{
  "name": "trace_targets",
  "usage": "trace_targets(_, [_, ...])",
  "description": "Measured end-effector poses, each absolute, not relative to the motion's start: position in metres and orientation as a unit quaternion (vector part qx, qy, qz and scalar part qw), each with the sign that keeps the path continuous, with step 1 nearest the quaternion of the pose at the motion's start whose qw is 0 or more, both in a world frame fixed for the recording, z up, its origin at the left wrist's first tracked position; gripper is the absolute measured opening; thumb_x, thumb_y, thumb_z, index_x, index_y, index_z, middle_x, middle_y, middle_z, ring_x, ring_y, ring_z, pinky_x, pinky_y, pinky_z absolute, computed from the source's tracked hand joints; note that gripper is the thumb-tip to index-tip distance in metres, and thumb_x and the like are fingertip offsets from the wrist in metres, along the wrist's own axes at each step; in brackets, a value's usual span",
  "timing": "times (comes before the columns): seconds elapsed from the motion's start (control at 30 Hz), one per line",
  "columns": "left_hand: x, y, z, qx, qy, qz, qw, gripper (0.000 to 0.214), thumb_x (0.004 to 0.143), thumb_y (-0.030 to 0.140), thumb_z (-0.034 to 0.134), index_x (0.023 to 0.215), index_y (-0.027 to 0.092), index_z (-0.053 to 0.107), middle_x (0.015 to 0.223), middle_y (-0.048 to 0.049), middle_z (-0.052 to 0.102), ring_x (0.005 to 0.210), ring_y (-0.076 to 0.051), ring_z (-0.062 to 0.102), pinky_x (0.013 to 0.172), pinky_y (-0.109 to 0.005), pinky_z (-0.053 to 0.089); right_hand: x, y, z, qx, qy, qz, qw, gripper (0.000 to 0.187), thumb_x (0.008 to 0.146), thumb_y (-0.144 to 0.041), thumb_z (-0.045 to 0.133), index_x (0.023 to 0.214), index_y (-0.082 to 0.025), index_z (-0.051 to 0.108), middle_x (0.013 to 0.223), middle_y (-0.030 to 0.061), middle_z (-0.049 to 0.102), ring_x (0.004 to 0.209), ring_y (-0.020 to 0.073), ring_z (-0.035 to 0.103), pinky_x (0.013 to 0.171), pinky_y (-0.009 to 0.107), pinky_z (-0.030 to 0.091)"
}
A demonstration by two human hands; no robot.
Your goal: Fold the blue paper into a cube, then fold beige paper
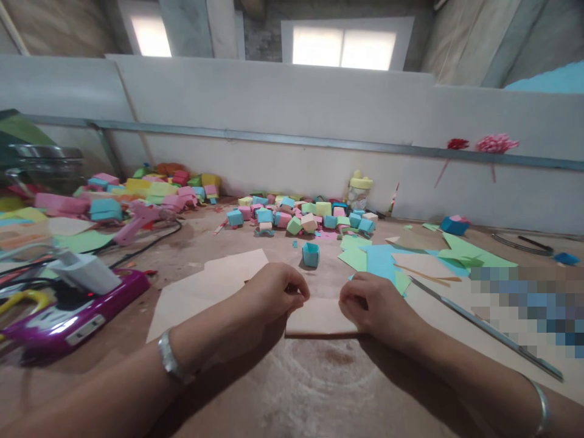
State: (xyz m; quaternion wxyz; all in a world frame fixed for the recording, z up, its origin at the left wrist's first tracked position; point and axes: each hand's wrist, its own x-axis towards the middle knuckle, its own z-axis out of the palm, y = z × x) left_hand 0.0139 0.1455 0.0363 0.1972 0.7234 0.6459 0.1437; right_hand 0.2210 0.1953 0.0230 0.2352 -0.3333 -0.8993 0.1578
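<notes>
A folded sheet of pale peach paper (pixel 322 317) lies on the table in front of me, its folded edge towards me. At its left side my left hand (pixel 278 292) is closed, thumb and fingertips pinching the paper's upper left part. My right hand (pixel 371 304) grips the right side the same way, fingers curled at the far edge. Just beyond the paper stands a small blue paper box (pixel 311 255), open at the top. More flat peach sheets (pixel 201 292) lie to the left, partly behind my left forearm.
Many small coloured paper boxes (pixel 283 218) are heaped along the wall. On the left are a purple power strip (pixel 86 310) with a white plug and a pink glue gun (pixel 141 222). A long metal blade (pixel 493 331) lies right, beside green and blue paper (pixel 381 260).
</notes>
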Motion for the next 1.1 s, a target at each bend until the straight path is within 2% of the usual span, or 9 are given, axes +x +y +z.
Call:
trace_targets(0.13, [0.014,0.145,0.027,0.761,0.606,0.161,0.165,0.020,0.090,0.034,0.057,0.096,0.016,0.062,0.093,-0.0018,0.064,0.078,-0.015,0.062,0.070,-0.032,0.053,0.221,0.196,0.021,-0.335,-0.901,0.149,0.230,0.014,0.075,-0.009,0.053,0.069,-0.018,0.061,0.071,0.0025,0.057,0.065,0.0141,0.053,0.059,0.026,0.039])
trace_targets(0.3, [0.011,0.144,0.016,0.793,0.572,0.175,0.114,0.021,0.090,0.035,0.056,0.096,0.015,0.061,0.093,-0.0021,0.064,0.076,-0.014,0.062,0.067,-0.031,0.053,0.220,0.197,0.022,-0.349,-0.900,0.134,0.225,0.012,0.073,-0.008,0.054,0.071,-0.019,0.052,0.064,-0.0037,0.049,0.058,0.0107,0.045,0.053,0.023,0.033])
trace_targets(0.43, [0.020,0.142,0.023,0.820,0.543,0.174,0.045,0.021,0.089,0.032,0.059,0.102,0.016,0.060,0.107,-0.0053,0.061,0.089,-0.018,0.061,0.076,-0.037,0.053,0.219,0.197,0.024,-0.354,-0.904,0.118,0.211,0.018,0.069,-0.005,0.057,0.065,-0.019,0.046,0.063,-0.0054,0.045,0.057,0.0091,0.042,0.052,0.022,0.031])
trace_targets(0.63, [0.036,0.146,0.042,0.877,0.470,0.094,0.029,0.017,0.089,0.030,0.058,0.092,0.014,0.061,0.090,-0.0017,0.064,0.076,-0.014,0.062,0.069,-0.032,0.053,0.222,0.197,0.023,-0.356,-0.911,0.087,0.190,0.015,0.076,-0.009,0.060,0.068,-0.017,0.050,0.065,-0.0064,0.045,0.059,0.0088,0.044,0.053,0.022,0.034])
trace_targets(0.87, [0.042,0.152,0.024,0.860,0.500,0.088,-0.053,0.019,0.090,0.033,0.057,0.093,0.015,0.060,0.092,-0.0023,0.063,0.078,-0.015,0.061,0.070,-0.033,0.053,0.220,0.201,0.020,-0.351,-0.918,0.053,0.177,0.014,0.082,-0.019,0.061,0.071,-0.016,0.052,0.067,-0.0057,0.047,0.060,0.0091,0.046,0.055,0.023,0.038])
trace_targets(1.1, [0.033,0.143,0.025,0.891,0.439,0.104,-0.054,0.015,0.090,0.030,0.057,0.090,0.015,0.060,0.092,-0.0019,0.061,0.079,-0.014,0.060,0.069,-0.032,0.052,0.225,0.204,0.026,-0.320,-0.935,0.029,0.153,0.009,0.074,-0.009,0.060,0.073,-0.016,0.055,0.073,-0.0025,0.052,0.065,0.0102,0.049,0.058,0.023,0.039])
